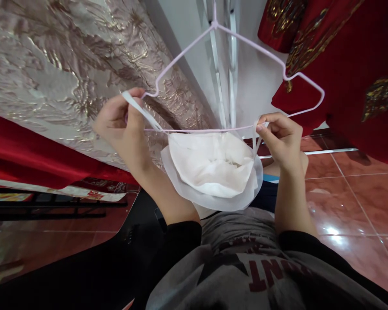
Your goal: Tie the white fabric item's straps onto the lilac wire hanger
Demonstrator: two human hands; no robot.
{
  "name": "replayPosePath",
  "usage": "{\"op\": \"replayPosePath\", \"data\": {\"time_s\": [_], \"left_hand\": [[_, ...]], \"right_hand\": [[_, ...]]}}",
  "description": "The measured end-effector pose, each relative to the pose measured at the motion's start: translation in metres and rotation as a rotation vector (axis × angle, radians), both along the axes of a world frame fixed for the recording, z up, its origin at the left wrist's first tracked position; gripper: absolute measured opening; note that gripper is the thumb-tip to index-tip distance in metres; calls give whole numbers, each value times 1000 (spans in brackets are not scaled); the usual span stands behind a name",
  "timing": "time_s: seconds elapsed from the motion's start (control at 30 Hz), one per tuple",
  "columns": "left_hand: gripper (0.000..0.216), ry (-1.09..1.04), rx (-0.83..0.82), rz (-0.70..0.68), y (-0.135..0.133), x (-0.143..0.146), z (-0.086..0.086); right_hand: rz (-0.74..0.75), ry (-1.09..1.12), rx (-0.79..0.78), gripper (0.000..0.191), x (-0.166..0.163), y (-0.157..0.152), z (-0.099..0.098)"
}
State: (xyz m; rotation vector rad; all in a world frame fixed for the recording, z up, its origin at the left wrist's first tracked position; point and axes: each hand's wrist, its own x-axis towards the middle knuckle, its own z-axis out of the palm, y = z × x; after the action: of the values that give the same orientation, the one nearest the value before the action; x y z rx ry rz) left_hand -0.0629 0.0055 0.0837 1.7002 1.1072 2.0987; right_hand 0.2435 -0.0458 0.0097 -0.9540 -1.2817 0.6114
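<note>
A pale pink wire clothes hanger [187, 47] hangs in front of me, its hook cut off by the top of the picture. Just below its bottom bar is a small white garment [210, 168] with thin straps and a wider, sheer layer around its lower edge. My left hand [127, 129] is closed around the hanger's left end, and one white strap [145, 113] runs across its thumb. Beside the bar on the right, my right hand [280, 135] pinches the other strap [255, 140] between thumb and forefinger. The hanger's right end is free of my hand.
Embossed beige fabric with gold threads [93, 64] hangs close on the left, above red cloth [35, 150]. Red garments with gold sequins [342, 77] hang on the right. White metal rails [221, 86] stand behind the hanger. A black surface [116, 258] lies at lower left, over red floor tiles [352, 193].
</note>
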Motion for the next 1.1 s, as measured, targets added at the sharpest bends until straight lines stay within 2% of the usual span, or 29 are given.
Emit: {"op": "replayPosePath", "data": {"time_s": [0.17, 0.3, 0.43, 0.57, 0.63, 0.7, 0.73, 0.8, 0.93, 1.1], "left_hand": [[15, 396, -152, -122, 0, 1, 30], [32, 449, -241, -123, 8, 10, 32], [32, 232, -233, -138, 16, 8, 15], [23, -170, -174, -106, 22, 0, -15], [23, -424, -191, -149, 21, 3, -31], [21, -615, -210, -254, 17, 14, -46], [19, -654, -225, -307, 13, 21, -53], [10, -599, -297, -363, 5, 37, -64], [26, -479, -337, -267, -6, 54, -77], [35, -496, -290, -220, -10, 51, -83]], "right_hand": [[-2, -10, -8, 30, 2, 0, -2], [-7, -13, -8, 29, 3, 0, -3], [-15, -11, 4, 28, 1, 1, -6], [-42, -9, 10, 30, -1, 1, -7], [-45, -3, 34, 29, -3, 2, -9], [-50, -9, 48, 28, -6, 3, -10], [-61, -13, 49, 28, -8, 3, -11], [-112, -22, 53, 28, -10, 4, -13], [-217, -44, 93, 27, -14, 3, -15], [-238, 14, 141, 25, -24, 5, -16]]}}
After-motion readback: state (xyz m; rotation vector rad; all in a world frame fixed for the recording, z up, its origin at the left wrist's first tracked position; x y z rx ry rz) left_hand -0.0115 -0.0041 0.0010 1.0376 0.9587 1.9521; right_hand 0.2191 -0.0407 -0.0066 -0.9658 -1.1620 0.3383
